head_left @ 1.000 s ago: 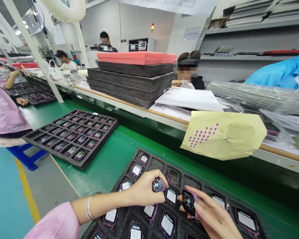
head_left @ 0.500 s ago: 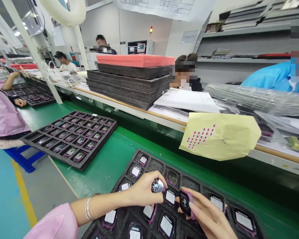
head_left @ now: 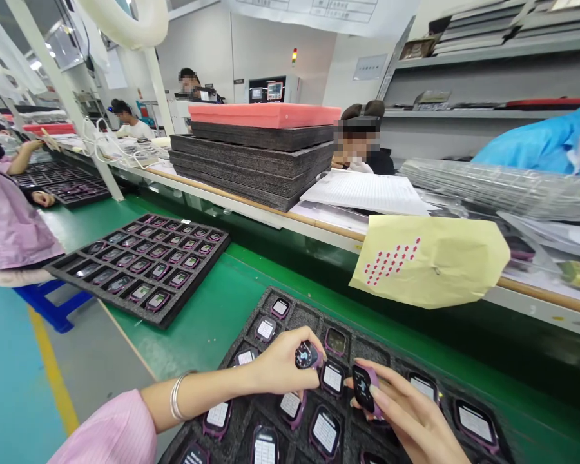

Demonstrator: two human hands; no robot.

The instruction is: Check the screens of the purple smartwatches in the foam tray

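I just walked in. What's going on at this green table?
A person's left hand grips a watch with a lit face, while the right hand holds a purple-rimmed watch, both over a dark foam tray. Several nested watches there show white screens. Farther left on the green table lies a second filled tray.

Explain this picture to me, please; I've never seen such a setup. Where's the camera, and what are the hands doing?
No machine here: these are a person's bare hands, seen from a camera worn on their head, looking forward and down. The left hand grips one watch; the right hand holds a second watch, purple-cased. Below them, a dark compartmented tray of similar watches lies on the green table. Another tray lies farther left.
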